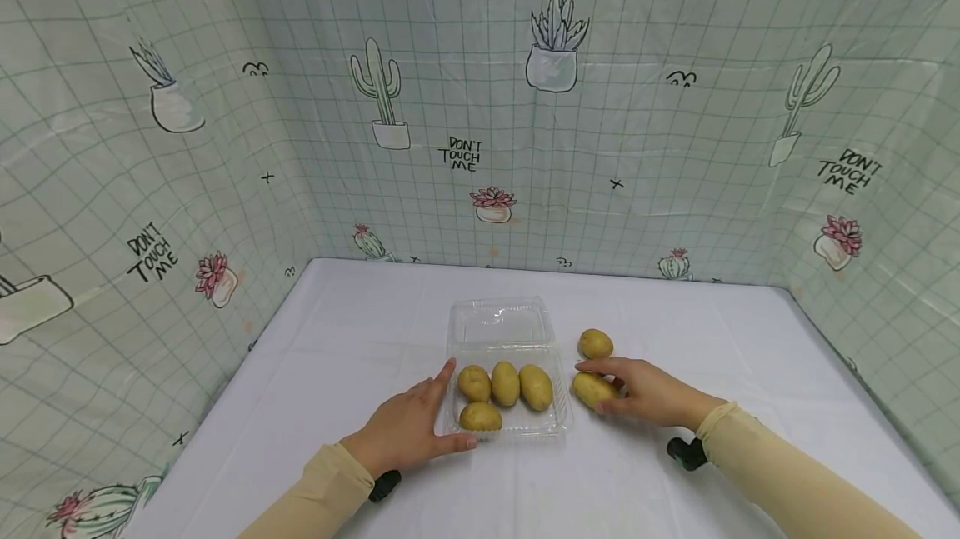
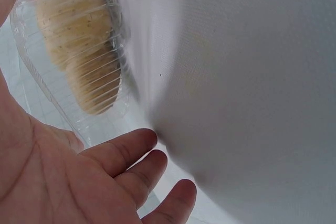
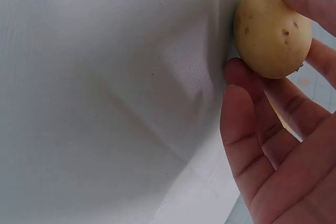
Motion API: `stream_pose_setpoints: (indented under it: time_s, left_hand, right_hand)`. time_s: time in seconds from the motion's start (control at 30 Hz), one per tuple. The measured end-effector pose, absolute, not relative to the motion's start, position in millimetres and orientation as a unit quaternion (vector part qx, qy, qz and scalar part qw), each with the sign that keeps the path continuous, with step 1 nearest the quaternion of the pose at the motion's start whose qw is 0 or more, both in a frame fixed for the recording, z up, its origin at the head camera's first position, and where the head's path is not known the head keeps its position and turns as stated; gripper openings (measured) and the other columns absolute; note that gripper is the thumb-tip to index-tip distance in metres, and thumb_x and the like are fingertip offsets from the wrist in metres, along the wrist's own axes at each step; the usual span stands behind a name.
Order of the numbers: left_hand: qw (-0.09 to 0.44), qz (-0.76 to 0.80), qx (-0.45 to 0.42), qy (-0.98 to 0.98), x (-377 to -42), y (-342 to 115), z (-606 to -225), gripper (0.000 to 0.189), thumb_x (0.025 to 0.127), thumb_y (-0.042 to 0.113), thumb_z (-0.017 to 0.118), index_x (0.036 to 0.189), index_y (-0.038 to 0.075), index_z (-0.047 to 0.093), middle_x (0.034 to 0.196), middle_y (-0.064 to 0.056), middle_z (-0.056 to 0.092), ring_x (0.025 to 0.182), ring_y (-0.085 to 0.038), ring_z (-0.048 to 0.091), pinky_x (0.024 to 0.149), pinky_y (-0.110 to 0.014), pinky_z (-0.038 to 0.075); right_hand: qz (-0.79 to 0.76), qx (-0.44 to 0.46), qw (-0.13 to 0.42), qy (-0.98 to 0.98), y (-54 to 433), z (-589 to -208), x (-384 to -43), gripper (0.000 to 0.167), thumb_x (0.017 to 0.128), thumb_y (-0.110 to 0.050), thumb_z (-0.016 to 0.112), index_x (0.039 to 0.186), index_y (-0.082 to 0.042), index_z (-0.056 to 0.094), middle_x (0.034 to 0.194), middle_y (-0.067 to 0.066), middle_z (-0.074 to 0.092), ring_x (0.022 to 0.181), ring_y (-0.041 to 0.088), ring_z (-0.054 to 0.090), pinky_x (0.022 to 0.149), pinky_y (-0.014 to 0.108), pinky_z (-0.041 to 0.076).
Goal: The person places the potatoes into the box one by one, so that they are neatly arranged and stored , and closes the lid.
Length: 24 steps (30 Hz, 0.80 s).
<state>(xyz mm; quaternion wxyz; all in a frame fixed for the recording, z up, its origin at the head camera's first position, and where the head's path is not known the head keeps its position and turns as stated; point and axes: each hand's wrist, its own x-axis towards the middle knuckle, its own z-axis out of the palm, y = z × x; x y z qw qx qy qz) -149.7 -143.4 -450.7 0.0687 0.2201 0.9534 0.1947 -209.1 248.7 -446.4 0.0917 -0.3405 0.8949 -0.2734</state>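
A clear plastic clamshell container (image 1: pixel 566 422) stands on the table with its lid (image 1: pixel 501 324) folded back. Several yellow potatoes (image 1: pixel 506 383) lie in its base. My left hand (image 1: pixel 401 431) is at the container's left side, thumb and fingers spread, the index fingertip at the upper left rim and the thumb by the near left corner. To the right of the container my right hand (image 1: pixel 651 391) holds a potato (image 3: pixel 272 31) between thumb and fingers, low at the cloth. Just behind it lies another loose potato (image 1: pixel 596 344).
A white cloth (image 1: pixel 360 314) covers the table. Printed fabric walls (image 1: pixel 450 89) with cactus drawings rise at its back and sides. Dark wrist straps show under both sleeves (image 1: pixel 780 472).
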Motion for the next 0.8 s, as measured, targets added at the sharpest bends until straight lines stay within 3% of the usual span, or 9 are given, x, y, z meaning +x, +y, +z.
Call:
stream_pose_setpoints:
  time_s: [0.5,0.8]
  left_hand:
    - [0.067,0.194,0.220,0.954,-148.9,-142.9,-449.8,0.111,0.084,0.073,0.061,0.159,0.005,0.016,0.144,-0.025,0.049,0.130,-0.040,0.049,0.100,-0.054,0.044]
    - [0.069,0.192,0.222,0.954,-148.1,-141.9,-447.7,0.112,0.084,0.074,0.060,0.160,0.005,0.015,0.143,-0.026,0.049,0.130,-0.040,0.050,0.100,-0.053,0.045]
  right_hand:
    - [-0.278,-0.332,0.110,0.895,248.0,-446.5,-208.5,0.066,0.086,-0.026,0.081,0.144,-0.012,0.052,0.123,-0.001,0.060,0.083,0.009,0.058,0.074,0.028,0.050]
    - [-0.272,-0.337,0.103,0.896,246.7,-447.7,-209.5,0.065,0.086,-0.029,0.081,0.143,-0.014,0.053,0.128,0.002,0.058,0.087,0.009,0.055,0.076,0.028,0.049]
